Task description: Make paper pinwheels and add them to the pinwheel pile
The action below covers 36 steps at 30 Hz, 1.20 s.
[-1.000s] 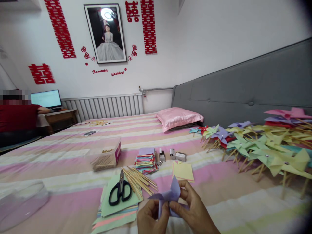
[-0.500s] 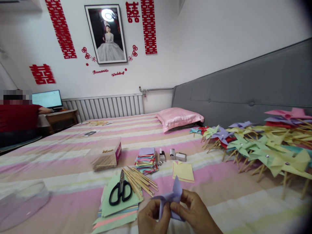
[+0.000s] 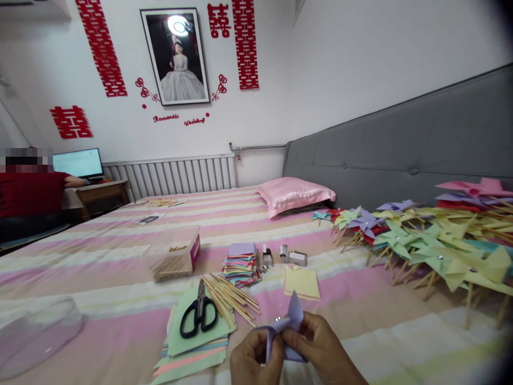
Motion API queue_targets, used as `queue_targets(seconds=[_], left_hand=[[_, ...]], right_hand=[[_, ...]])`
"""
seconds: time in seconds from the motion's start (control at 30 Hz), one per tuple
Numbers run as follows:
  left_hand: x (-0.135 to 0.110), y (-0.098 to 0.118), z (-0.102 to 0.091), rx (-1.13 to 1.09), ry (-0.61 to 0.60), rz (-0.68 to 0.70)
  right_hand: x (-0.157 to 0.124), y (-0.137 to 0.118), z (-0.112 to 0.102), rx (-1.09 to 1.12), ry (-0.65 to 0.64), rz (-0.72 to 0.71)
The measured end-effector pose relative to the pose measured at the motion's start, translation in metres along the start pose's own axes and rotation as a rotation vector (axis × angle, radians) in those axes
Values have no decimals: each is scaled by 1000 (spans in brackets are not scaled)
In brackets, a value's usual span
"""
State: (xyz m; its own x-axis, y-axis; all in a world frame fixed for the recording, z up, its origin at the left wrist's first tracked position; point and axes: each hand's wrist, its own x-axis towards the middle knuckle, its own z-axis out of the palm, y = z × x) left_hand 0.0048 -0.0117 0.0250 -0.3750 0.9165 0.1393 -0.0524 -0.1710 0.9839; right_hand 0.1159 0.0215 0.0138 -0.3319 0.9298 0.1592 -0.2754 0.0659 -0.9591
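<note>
Low in the middle of the head view, both hands pinch a purple paper pinwheel [image 3: 295, 314] with one blade pointing up. My left hand [image 3: 254, 359] grips its left side between thumb and curled fingers. On the other side, my right hand [image 3: 324, 346] closes on the paper, its thumb near the centre. A small silvery spot [image 3: 278, 319] shows at the paper's upper edge; I cannot tell whether it is attached. Black-handled scissors [image 3: 199, 315] lie on green paper sheets [image 3: 182, 342] left of my hands, beside loose wooden sticks [image 3: 234, 299].
Finished pinwheels [image 3: 436, 246] crowd the right side. Beyond my hands are yellow squares [image 3: 302, 283], a coloured paper stack [image 3: 240, 263], small boxes [image 3: 297, 258] and a clear box of sticks [image 3: 176, 262]. A pink pillow [image 3: 296, 193] lies farther back. A person in red [image 3: 32, 195] sits far left.
Both hands and the purple pinwheel have shifted slightly right. The silvery spot now shows at its upper edge. Other things stay in place.
</note>
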Motion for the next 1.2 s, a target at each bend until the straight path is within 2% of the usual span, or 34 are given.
queue_targets(seconds=[0.13, 0.33, 0.5, 0.6, 0.67, 0.77, 0.87, 0.93, 1.03, 1.2], left_hand=[[1, -2, 0, -32, -34, -21], [4, -14, -4, -7, -92, -39], [7, -12, -6, 7, -146, -57], [12, -8, -14, 70, -275, -62], [19, -6, -26, 172, -421, -78], [33, -6, -55, 360, -402, -81], [48, -6, -84, 745, -231, -7], [55, -4, -96, 1040, -93, -41], [62, -1, -99, 1256, -48, -79], [65, -4, -82, 1316, -66, 3]], right_hand=[[-1, -2, 1, -24, 31, -3], [-4, -3, 4, -212, 180, -78], [-2, -4, -3, -355, 111, -72], [0, -3, -10, -371, 105, -43], [4, -1, -14, -312, 118, -42], [9, 2, -21, -117, 170, -26], [12, 5, -25, 72, 230, 36], [12, 5, -25, 141, 267, 69], [11, 3, -23, 192, 281, 81], [10, 0, -23, 225, 277, 91]])
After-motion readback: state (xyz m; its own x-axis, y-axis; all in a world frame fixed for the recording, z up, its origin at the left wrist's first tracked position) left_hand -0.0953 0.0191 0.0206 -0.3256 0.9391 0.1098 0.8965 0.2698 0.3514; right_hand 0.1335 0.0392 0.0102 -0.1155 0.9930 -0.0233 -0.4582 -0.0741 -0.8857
